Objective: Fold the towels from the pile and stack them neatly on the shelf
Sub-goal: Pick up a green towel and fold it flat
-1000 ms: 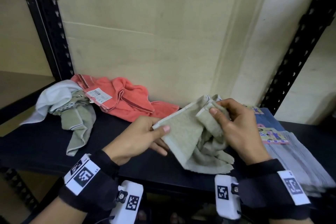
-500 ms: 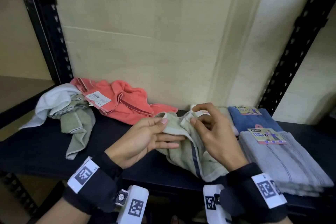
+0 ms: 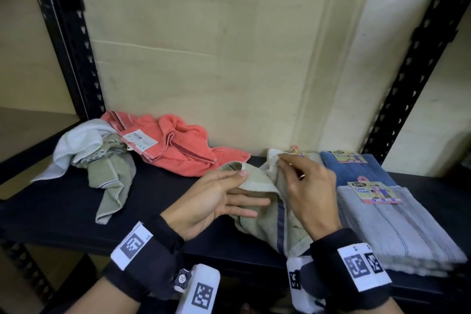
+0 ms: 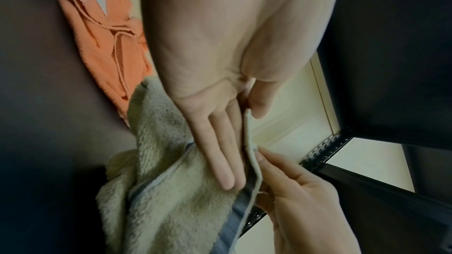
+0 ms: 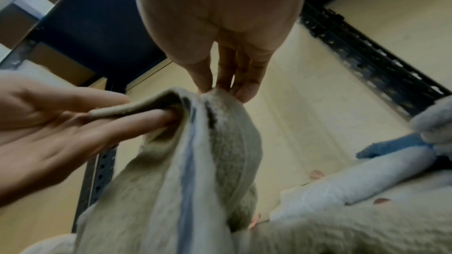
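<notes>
Black metal shelf (image 3: 163, 201) against a pale plywood back panel (image 3: 216, 58), between perforated black uprights. Near the front edge, a beige towel (image 3: 257, 183) with a dark blue stripe, held up off the shelf between both hands, lower part drooping onto the shelf. Left hand (image 3: 216, 199) pinching the towel's hemmed edge between thumb on top and straight fingers underneath, palm turned up, fingers long and barely bent. Right hand (image 3: 308, 186) pinching a neighbouring corner of the same towel between thumb and fingertips, fingers curled, back of the hand toward the head camera. Just right of that, folded grey towel (image 3: 397, 232) with a card label, folded blue towel (image 3: 356, 171) behind it. Far left, loose pile: coral towel (image 3: 178, 145) with a white tag, white towel (image 3: 79, 145), crumpled green towel (image 3: 112, 178).
</notes>
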